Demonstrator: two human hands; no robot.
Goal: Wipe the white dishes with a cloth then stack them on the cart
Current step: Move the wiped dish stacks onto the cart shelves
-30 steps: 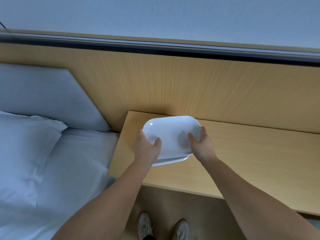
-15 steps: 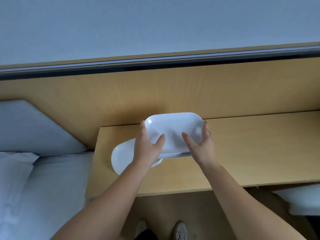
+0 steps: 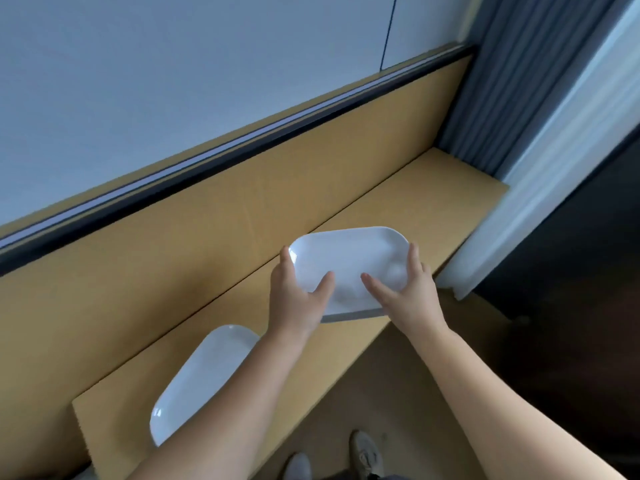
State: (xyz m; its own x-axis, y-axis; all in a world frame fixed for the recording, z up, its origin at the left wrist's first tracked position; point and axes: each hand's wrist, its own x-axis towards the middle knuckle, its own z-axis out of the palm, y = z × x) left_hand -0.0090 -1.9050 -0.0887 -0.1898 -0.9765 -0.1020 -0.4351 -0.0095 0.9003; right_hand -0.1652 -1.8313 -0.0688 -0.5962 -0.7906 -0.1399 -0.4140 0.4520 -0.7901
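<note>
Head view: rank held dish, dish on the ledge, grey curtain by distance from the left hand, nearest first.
1. Held dish: gripped by the left hand.
2. Dish on the ledge: lower left, lying flat.
3. Grey curtain: far right, past the ledge's end.

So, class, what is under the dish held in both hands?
The wooden shelf lies below, and a grey edge shows just beneath the dish; its underside itself is covered.

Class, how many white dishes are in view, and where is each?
2. Left hand and right hand grip one dish above the wooden ledge; the other dish lies on it, partly behind the left forearm. Others may be hidden.
</note>
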